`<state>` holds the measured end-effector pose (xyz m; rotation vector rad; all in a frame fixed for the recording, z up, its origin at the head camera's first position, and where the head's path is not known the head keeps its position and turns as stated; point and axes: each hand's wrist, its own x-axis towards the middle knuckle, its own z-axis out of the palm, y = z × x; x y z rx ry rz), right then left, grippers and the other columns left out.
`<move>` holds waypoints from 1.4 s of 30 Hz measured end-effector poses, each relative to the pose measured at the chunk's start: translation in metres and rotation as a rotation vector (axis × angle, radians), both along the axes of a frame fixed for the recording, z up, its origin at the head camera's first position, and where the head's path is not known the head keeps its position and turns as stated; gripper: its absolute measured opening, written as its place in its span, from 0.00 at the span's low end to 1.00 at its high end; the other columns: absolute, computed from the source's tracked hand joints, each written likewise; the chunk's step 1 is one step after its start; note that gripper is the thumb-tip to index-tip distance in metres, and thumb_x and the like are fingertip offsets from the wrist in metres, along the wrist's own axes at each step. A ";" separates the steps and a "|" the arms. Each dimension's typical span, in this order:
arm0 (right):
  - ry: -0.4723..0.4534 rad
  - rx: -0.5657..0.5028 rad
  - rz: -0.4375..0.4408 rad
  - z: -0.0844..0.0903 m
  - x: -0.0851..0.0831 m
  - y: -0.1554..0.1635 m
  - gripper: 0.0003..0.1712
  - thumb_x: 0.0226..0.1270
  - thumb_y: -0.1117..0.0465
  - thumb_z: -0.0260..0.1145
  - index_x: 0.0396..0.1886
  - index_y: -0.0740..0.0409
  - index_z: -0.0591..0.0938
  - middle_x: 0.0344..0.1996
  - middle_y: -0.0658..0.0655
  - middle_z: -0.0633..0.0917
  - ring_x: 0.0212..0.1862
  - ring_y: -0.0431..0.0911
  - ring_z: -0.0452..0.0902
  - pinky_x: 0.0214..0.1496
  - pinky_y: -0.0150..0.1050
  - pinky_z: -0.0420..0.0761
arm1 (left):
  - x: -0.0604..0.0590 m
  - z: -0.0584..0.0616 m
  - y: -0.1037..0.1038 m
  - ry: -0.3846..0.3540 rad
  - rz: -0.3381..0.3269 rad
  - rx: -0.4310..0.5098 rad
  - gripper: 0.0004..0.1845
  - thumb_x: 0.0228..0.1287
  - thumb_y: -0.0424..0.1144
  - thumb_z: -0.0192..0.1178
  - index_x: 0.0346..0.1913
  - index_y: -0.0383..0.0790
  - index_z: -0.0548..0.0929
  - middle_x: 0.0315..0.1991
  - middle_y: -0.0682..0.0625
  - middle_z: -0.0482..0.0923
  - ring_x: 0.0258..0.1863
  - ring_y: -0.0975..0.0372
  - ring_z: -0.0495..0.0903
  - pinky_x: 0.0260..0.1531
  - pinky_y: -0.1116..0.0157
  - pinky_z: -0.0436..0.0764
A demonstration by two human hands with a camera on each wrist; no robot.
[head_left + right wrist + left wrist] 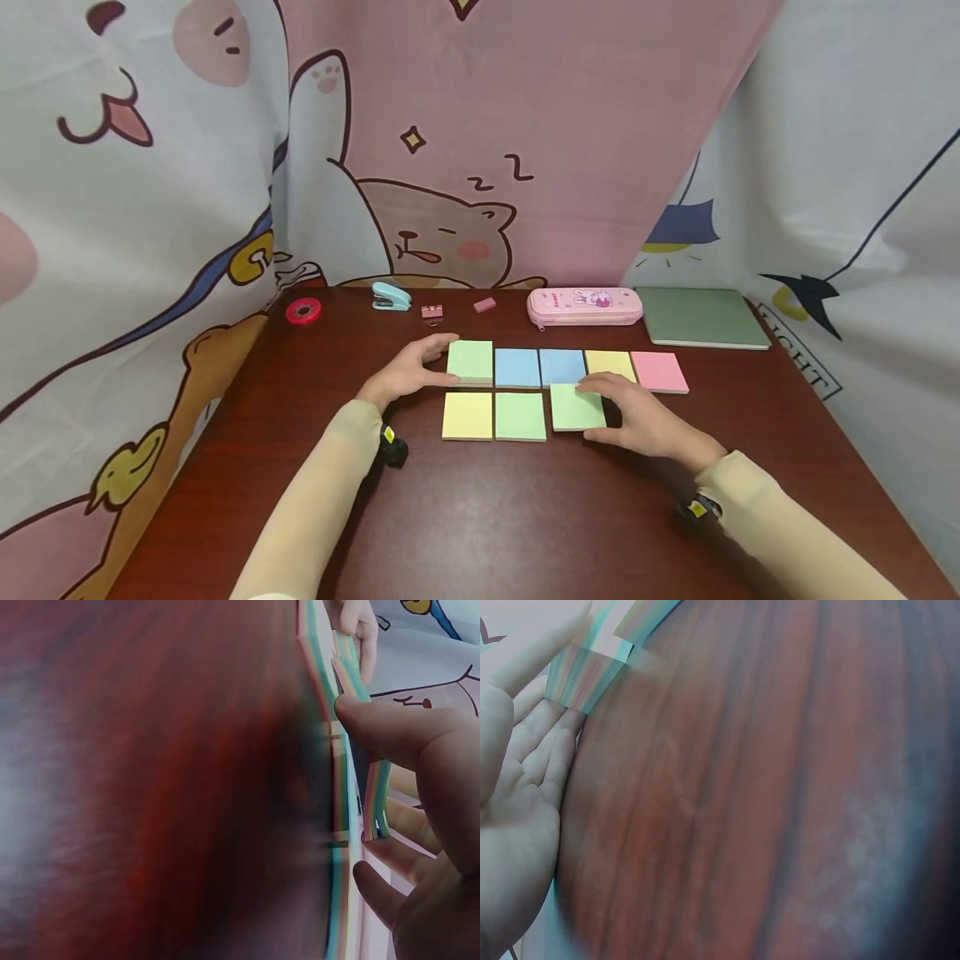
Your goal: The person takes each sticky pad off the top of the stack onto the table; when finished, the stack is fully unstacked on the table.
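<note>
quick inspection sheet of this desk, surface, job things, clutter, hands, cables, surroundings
surface: dark wooden table, glossy.
job's things: sticky note pads in two rows; back row green, blue, blue, yellow, pink; front row yellow, green, and a tilted green pad.
clutter: red tape roll, small stapler, binder clip, eraser, pink pencil case, green notebook.
grippers: left hand touches the back green pad's edge with straight fingers; right hand holds the tilted pad.
cables: nothing seen.
surroundings: cartoon-print cloth hangs on three sides.
</note>
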<state>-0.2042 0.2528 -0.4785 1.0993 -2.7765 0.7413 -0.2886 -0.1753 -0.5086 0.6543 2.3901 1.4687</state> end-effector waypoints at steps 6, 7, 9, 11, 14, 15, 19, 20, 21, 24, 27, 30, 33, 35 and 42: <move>0.027 0.021 0.040 -0.007 0.004 0.002 0.36 0.56 0.52 0.84 0.63 0.59 0.82 0.62 0.56 0.83 0.65 0.53 0.77 0.66 0.55 0.78 | -0.002 0.001 -0.001 -0.005 0.005 0.014 0.46 0.62 0.43 0.78 0.80 0.44 0.67 0.77 0.48 0.68 0.78 0.50 0.65 0.78 0.49 0.63; 0.026 0.023 0.046 -0.008 0.005 0.001 0.36 0.57 0.53 0.84 0.63 0.59 0.83 0.62 0.56 0.83 0.65 0.53 0.77 0.66 0.55 0.78 | -0.002 0.001 -0.001 -0.006 0.006 0.015 0.46 0.62 0.43 0.79 0.80 0.44 0.68 0.77 0.48 0.68 0.78 0.50 0.65 0.78 0.49 0.63; 0.019 0.031 0.050 -0.009 0.005 0.001 0.36 0.57 0.52 0.84 0.64 0.59 0.82 0.63 0.57 0.82 0.66 0.52 0.77 0.67 0.54 0.78 | -0.002 0.001 -0.001 -0.010 0.009 0.015 0.46 0.61 0.43 0.79 0.80 0.45 0.68 0.77 0.48 0.69 0.78 0.49 0.65 0.78 0.49 0.63; 0.013 0.035 0.050 -0.009 0.005 -0.001 0.36 0.58 0.52 0.83 0.64 0.59 0.82 0.63 0.56 0.82 0.66 0.52 0.77 0.67 0.53 0.77 | -0.002 0.001 0.000 -0.012 0.011 0.012 0.45 0.61 0.43 0.79 0.80 0.45 0.68 0.77 0.48 0.69 0.78 0.49 0.66 0.78 0.49 0.63; 0.016 0.036 0.053 -0.009 0.005 -0.003 0.36 0.58 0.53 0.83 0.64 0.59 0.82 0.62 0.55 0.83 0.66 0.51 0.77 0.68 0.53 0.77 | -0.001 0.001 0.000 -0.013 0.013 0.006 0.45 0.62 0.43 0.78 0.80 0.45 0.68 0.77 0.49 0.69 0.78 0.50 0.65 0.78 0.49 0.63; 0.013 0.034 0.055 -0.009 0.005 -0.003 0.36 0.58 0.53 0.83 0.64 0.59 0.82 0.62 0.55 0.83 0.66 0.51 0.77 0.67 0.53 0.78 | -0.001 0.001 0.000 -0.011 0.013 0.004 0.45 0.62 0.42 0.78 0.80 0.45 0.68 0.77 0.49 0.69 0.78 0.50 0.66 0.78 0.50 0.64; 0.006 0.031 0.054 -0.007 0.005 -0.005 0.36 0.58 0.52 0.83 0.64 0.59 0.83 0.62 0.56 0.83 0.66 0.52 0.78 0.67 0.54 0.78 | -0.002 0.001 0.000 -0.004 0.009 0.006 0.45 0.62 0.42 0.78 0.80 0.44 0.68 0.76 0.49 0.69 0.77 0.51 0.66 0.78 0.50 0.64; 0.005 0.031 0.053 -0.007 0.005 -0.006 0.36 0.58 0.52 0.83 0.64 0.59 0.83 0.62 0.56 0.83 0.66 0.52 0.78 0.67 0.54 0.78 | -0.002 0.001 0.000 -0.001 0.009 0.007 0.45 0.62 0.42 0.78 0.80 0.44 0.68 0.76 0.48 0.69 0.77 0.50 0.66 0.78 0.50 0.64; 0.002 0.029 0.053 -0.007 0.005 -0.006 0.36 0.58 0.52 0.83 0.64 0.59 0.83 0.62 0.56 0.83 0.66 0.52 0.78 0.68 0.54 0.78 | -0.002 0.001 0.000 0.000 0.010 0.009 0.45 0.62 0.42 0.78 0.80 0.44 0.68 0.76 0.48 0.69 0.77 0.50 0.66 0.78 0.50 0.63; -0.002 0.034 0.048 -0.008 0.005 -0.006 0.36 0.58 0.52 0.83 0.64 0.59 0.82 0.62 0.56 0.83 0.66 0.52 0.77 0.68 0.54 0.77 | -0.002 0.001 0.000 -0.003 0.016 0.010 0.45 0.62 0.42 0.79 0.80 0.44 0.68 0.76 0.49 0.70 0.77 0.51 0.66 0.78 0.50 0.64; -0.010 0.036 0.044 -0.009 0.005 -0.006 0.36 0.59 0.52 0.83 0.65 0.59 0.82 0.63 0.56 0.83 0.67 0.53 0.77 0.69 0.54 0.77 | -0.002 0.000 0.000 -0.010 0.022 0.003 0.45 0.62 0.43 0.79 0.80 0.45 0.68 0.76 0.50 0.70 0.77 0.51 0.66 0.78 0.50 0.64; -0.017 0.036 0.038 -0.010 0.005 -0.006 0.37 0.58 0.51 0.83 0.65 0.59 0.82 0.63 0.56 0.83 0.67 0.53 0.77 0.69 0.55 0.77 | -0.002 -0.001 -0.001 -0.012 0.020 0.000 0.45 0.62 0.44 0.78 0.80 0.45 0.68 0.76 0.49 0.69 0.77 0.50 0.66 0.78 0.49 0.63; -0.020 0.037 0.031 -0.010 0.006 -0.006 0.38 0.58 0.51 0.83 0.66 0.60 0.82 0.64 0.56 0.83 0.67 0.54 0.76 0.69 0.55 0.77 | -0.002 -0.001 -0.001 -0.009 0.016 0.003 0.45 0.62 0.43 0.78 0.80 0.45 0.68 0.76 0.49 0.69 0.78 0.49 0.66 0.78 0.48 0.63; -0.018 0.038 0.027 -0.011 0.007 -0.006 0.38 0.58 0.51 0.83 0.66 0.60 0.81 0.64 0.56 0.83 0.68 0.55 0.76 0.69 0.56 0.76 | -0.003 -0.001 -0.001 -0.008 0.015 0.006 0.45 0.62 0.43 0.79 0.80 0.45 0.68 0.76 0.49 0.69 0.78 0.50 0.66 0.78 0.49 0.63; -0.007 0.060 0.018 -0.009 0.011 -0.004 0.39 0.58 0.50 0.83 0.66 0.60 0.81 0.65 0.58 0.82 0.68 0.56 0.76 0.69 0.58 0.77 | -0.001 -0.001 0.000 -0.018 0.020 0.004 0.46 0.61 0.43 0.79 0.80 0.44 0.68 0.76 0.49 0.69 0.78 0.49 0.65 0.78 0.49 0.63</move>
